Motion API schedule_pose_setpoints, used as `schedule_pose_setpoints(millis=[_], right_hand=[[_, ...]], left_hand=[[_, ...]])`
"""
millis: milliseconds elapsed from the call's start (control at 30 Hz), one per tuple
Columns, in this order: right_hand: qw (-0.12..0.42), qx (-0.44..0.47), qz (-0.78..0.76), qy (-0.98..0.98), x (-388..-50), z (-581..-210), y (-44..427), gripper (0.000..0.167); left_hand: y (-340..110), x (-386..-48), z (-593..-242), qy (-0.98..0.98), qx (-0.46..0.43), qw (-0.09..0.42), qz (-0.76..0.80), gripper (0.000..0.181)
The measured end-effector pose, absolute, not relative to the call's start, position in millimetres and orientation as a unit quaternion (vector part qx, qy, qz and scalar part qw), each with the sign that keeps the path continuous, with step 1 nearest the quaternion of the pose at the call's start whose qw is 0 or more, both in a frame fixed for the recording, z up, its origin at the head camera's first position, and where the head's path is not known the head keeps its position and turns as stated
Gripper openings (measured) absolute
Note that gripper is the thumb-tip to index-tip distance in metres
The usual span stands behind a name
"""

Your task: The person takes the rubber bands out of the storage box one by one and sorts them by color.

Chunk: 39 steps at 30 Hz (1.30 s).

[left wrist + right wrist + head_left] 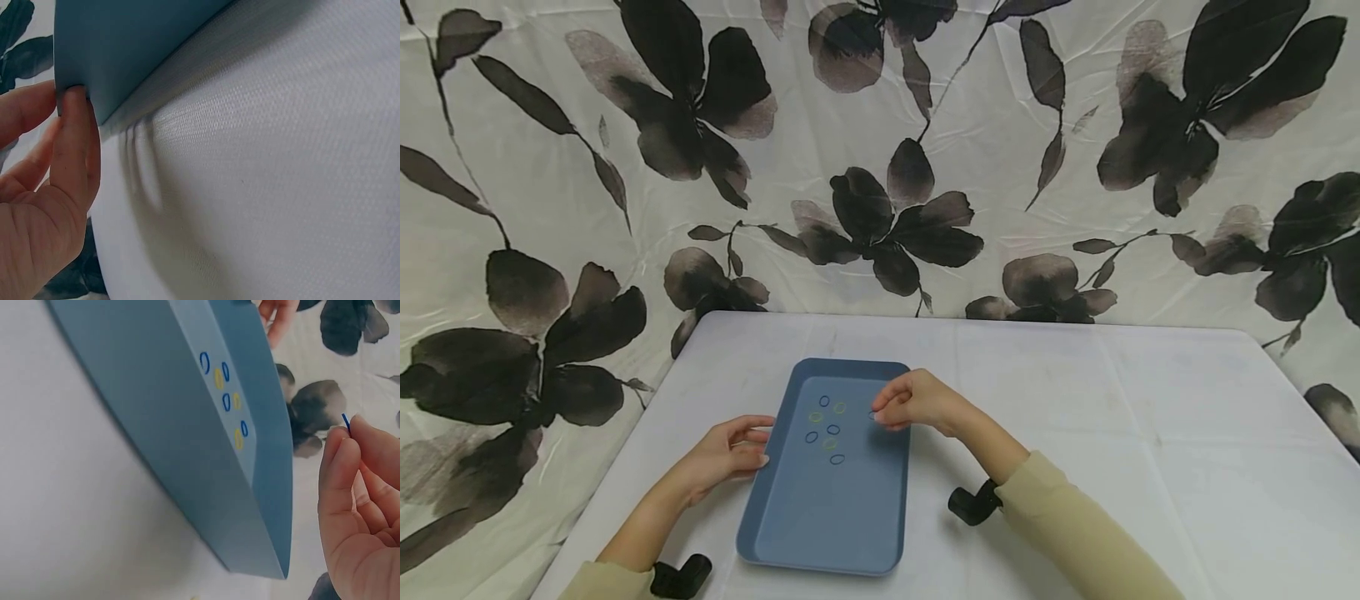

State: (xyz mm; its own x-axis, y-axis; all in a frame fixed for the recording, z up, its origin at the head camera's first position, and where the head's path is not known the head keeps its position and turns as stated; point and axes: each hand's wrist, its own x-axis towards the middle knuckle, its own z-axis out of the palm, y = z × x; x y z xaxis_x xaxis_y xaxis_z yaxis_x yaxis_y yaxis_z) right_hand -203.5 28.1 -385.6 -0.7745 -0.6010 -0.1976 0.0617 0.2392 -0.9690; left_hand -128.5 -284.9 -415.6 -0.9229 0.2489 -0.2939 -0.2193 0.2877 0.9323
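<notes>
A shallow blue tray (827, 517) lies on the table, with several small thin blue rings (837, 459) and yellow rings (840, 407) like rubber bands on its floor. Over the tray's right side, my right hand (921, 402) pinches a blue ring (346, 420) between thumb and fingertips. Only a short part of that ring shows in the right wrist view. My left hand (722, 457) holds the tray's left edge; in the left wrist view, its fingers (75, 137) lie against the outer wall.
A white cloth-covered table (1075, 433) extends around the tray, mostly to the right. Behind it hangs a white curtain with dark flowers (880, 225). A black wrist mount (973, 502) shows at the right sleeve, another (681, 577) at the left.
</notes>
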Motion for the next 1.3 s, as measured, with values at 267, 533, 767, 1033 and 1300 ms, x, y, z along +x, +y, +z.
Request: schedule_pose_setpoints(millis=[267,533,767,1033,1300], right_hand=[[0.281,-0.181,-0.601,0.726,-201.2,-387.9,46.2,0.02],[0.272,-0.183,-0.603,0.727,-202.3,-394.0,66.8,0.025],[0.271,-0.169,-0.6,0.734,-200.7,-399.8,79.8,0.019],[0.282,-0.162,-0.604,0.728,-195.9,-414.8,89.3,0.023],[0.285,-0.155,-0.608,0.724,-191.5,-430.2,95.3,0.022]], left_hand=[[-283.7,-128.2,-416.4,0.782,0.008,0.191,0.593,0.062],[-282.7,-128.8,-416.9,0.782,0.007,0.184,0.596,0.061],[-282.9,-128.0,-416.3,0.782,0.005,0.184,0.596,0.062],[-283.6,-127.2,-416.6,0.781,-0.001,0.185,0.596,0.062],[-284.4,-127.7,-417.0,0.78,0.001,0.189,0.596,0.063]])
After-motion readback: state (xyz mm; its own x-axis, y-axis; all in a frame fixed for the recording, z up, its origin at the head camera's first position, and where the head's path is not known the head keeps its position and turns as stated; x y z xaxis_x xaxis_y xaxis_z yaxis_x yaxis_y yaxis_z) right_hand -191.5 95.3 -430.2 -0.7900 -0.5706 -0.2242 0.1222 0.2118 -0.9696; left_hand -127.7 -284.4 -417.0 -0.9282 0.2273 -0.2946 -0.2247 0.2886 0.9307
